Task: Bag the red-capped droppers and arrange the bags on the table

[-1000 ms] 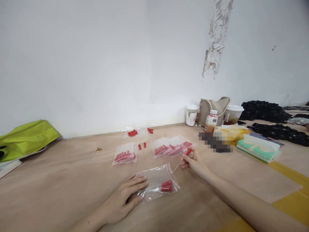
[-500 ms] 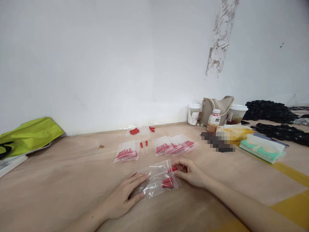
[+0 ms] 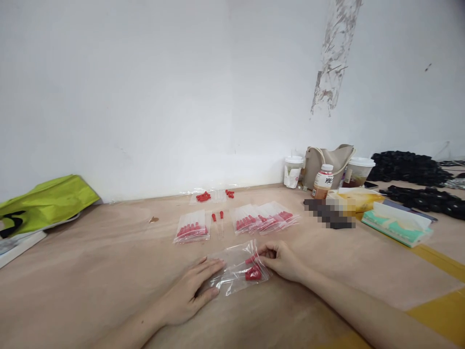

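Your left hand (image 3: 194, 291) lies spread, fingertips on the bag (image 3: 232, 258) between your hands. Your right hand (image 3: 283, 261) has its fingers curled at the bag's mouth, by a dropper (image 3: 250, 260); I cannot tell whether they grip it. Beyond both hands, two loose droppers (image 3: 214, 217) lie between packs (image 3: 191, 229).

Red on the bulbs (image 3: 214, 217) of the 2 loose droppers (image 3: 221, 214). Transparent over more red for the near bag (image 3: 234, 272). Brown across the surface (image 3: 119, 271), yellow along the tape (image 3: 441, 310) at near right. Lime green with black on the left packet (image 3: 58, 196). Mint green and white on the right tissue pack (image 3: 394, 229). Black on the far-right bundles (image 3: 409, 168).
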{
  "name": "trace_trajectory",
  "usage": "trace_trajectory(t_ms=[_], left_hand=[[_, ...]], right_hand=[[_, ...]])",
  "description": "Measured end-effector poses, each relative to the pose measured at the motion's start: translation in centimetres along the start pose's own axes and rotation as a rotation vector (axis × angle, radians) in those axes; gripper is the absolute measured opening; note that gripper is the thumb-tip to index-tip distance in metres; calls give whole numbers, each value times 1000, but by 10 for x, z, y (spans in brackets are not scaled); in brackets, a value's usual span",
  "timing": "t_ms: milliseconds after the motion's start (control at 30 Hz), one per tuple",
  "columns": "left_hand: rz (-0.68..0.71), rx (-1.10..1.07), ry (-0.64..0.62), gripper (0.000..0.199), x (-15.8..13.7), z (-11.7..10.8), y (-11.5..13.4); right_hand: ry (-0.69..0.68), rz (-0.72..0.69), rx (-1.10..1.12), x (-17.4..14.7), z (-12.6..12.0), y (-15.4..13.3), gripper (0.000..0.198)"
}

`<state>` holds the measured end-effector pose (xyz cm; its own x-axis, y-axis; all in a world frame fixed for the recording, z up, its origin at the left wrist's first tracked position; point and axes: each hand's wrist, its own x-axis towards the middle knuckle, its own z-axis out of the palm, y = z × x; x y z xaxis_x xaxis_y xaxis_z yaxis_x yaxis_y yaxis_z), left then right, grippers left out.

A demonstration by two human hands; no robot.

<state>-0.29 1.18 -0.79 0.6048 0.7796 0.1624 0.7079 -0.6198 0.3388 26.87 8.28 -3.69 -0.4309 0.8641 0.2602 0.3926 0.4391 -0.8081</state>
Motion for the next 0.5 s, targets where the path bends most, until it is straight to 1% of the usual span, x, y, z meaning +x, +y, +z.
trace_trajectory(t_ms=[67,133,200,233,300,367,433,500], left_hand=[[12,-1,0,46,1,-1,1],[20,-2,-9,44,1,-2,2],[27,0,-19,40,2,-2,2],[29,2,-24,39,2,-3,2],[29,2,-30,36,1,-3,2],[24,-9,-26,35,1,-3,2],[22,-21,-21,34,0,-4,2],[25,-27,-28,35,0,-4,3]], right_hand=[[-48,-75,-46,0,0,-4,21],[-135,-146,-45,-1,-5,-7,28],[-181,-144,-19,1,-12,-9,30],[-162,-122,-19,3,-17,-9,28],[-47,-85,-64,12,-25,-12,22],[67,-75,-138,29,-28,-18,16],[112,-60,-208,55,-23,-26,12],[119,26,-261,84,-10,-34,8]])
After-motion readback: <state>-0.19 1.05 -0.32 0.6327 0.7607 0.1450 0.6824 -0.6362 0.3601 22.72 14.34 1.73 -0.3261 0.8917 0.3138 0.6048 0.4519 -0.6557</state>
